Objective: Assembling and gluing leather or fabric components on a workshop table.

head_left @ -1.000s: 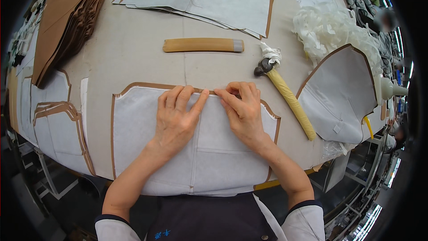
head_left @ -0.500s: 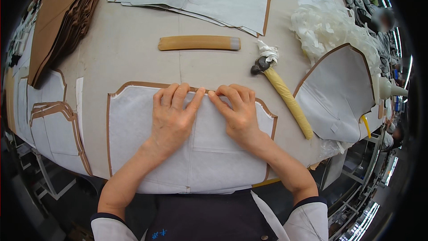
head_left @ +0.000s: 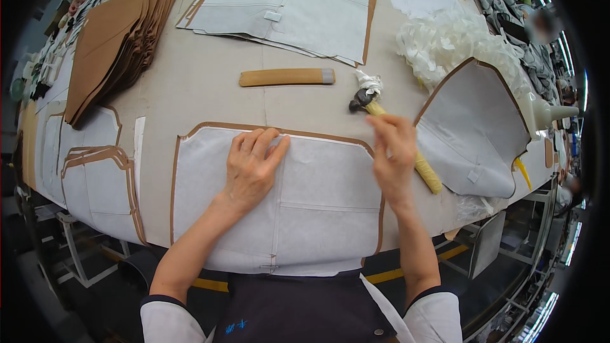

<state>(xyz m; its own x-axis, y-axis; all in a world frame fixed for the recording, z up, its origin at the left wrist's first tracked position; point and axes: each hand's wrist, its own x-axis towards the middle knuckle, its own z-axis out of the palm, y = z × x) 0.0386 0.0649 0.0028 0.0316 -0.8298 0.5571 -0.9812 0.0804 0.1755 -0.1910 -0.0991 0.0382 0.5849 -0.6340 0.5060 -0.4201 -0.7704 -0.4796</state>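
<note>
A white-backed panel [head_left: 330, 228] with a brown folded border lies before me, crossed by seams. At its far edge, near the middle seam, my left hand [head_left: 253, 168] is closed, with bent fingers and thumb holding that edge down. My right hand [head_left: 394, 155], smeared by motion, is off the panel, over the handle of a hammer [head_left: 427, 174]. That handle is wrapped in yellow, and a white wrapping covers part of the dark head. Whether my right fingers touch the handle cannot be made out.
A tan flat bar [head_left: 286, 77] lies beyond the panel. Further back are stacked white panels [head_left: 298, 13], with brown pieces [head_left: 114, 44] at the left. To the right are a curled grey panel [head_left: 473, 127], crumpled white strips [head_left: 457, 44] and a pale nozzled bottle [head_left: 543, 114].
My right hand has left the panel's far edge and moved right to the hammer. My left hand stays on the edge. The whole view has shifted slightly.
</note>
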